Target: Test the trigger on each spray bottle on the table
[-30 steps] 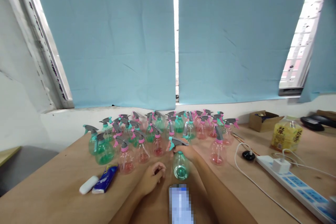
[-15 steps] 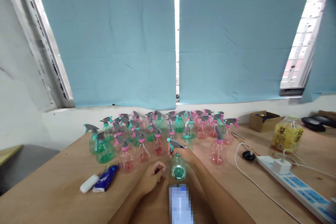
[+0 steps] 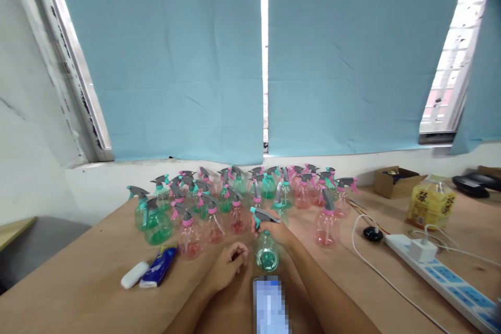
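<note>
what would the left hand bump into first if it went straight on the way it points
Most likely the green spray bottle in the right hand, ahead and rightward of the left hand. Depth is hard to judge, so it might brush the right hand instead.

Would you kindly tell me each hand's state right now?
Left hand: loosely curled, nothing visible in it.
Right hand: closed, holding a green spray bottle.

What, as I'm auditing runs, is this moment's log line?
right hand: holds round translucent green plastic spray bottle | left hand: loosely curled, apart from it
</note>
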`<state>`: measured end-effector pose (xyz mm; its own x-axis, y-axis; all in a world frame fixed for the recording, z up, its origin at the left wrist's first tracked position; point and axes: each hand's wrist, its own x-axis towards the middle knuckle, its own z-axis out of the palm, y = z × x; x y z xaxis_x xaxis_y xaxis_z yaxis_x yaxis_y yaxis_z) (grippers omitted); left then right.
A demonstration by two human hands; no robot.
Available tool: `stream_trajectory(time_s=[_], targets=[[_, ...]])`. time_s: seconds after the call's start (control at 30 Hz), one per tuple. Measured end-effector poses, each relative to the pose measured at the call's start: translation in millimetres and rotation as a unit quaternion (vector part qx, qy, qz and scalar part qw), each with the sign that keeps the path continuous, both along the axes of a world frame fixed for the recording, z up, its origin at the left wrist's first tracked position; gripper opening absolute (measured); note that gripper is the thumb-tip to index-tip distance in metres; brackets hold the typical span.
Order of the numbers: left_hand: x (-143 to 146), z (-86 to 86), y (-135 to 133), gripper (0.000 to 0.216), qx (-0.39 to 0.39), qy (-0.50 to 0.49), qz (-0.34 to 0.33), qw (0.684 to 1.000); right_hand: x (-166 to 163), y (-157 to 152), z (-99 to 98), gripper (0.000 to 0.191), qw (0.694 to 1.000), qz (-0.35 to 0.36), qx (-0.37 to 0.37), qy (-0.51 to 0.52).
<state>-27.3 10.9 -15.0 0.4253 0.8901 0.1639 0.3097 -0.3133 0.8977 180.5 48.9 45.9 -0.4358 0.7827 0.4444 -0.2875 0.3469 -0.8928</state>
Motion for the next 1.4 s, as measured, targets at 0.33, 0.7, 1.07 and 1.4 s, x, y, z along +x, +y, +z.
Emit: stream_trajectory(time_s=[0.33, 0.7, 1.07, 1.4], targets=[[-1, -1.3, 0, 0.028, 0.0, -0.003, -0.008, 1.0, 0, -1, 0.6, 0.026, 1.0, -0.008, 0.009, -0.005], [0, 1.2, -1, 0.03, -0.005, 0.007, -0.003, 1.0, 1, -2, 0.0, 0.025, 1.0, -0.019, 0.0, -0.001], [1, 4.8, -3, 0.03, -0.009, 0.007, 0.0, 1.0, -1, -8, -0.8, 0.034, 0.998, -0.06, 0.027, -0.009], [1, 5.8, -3, 0.033, -0.007, 0.002, 0.0, 1.0, 38, -32, -12.5, 0.03, 0.955, -0.293, 0.025, -0.034]])
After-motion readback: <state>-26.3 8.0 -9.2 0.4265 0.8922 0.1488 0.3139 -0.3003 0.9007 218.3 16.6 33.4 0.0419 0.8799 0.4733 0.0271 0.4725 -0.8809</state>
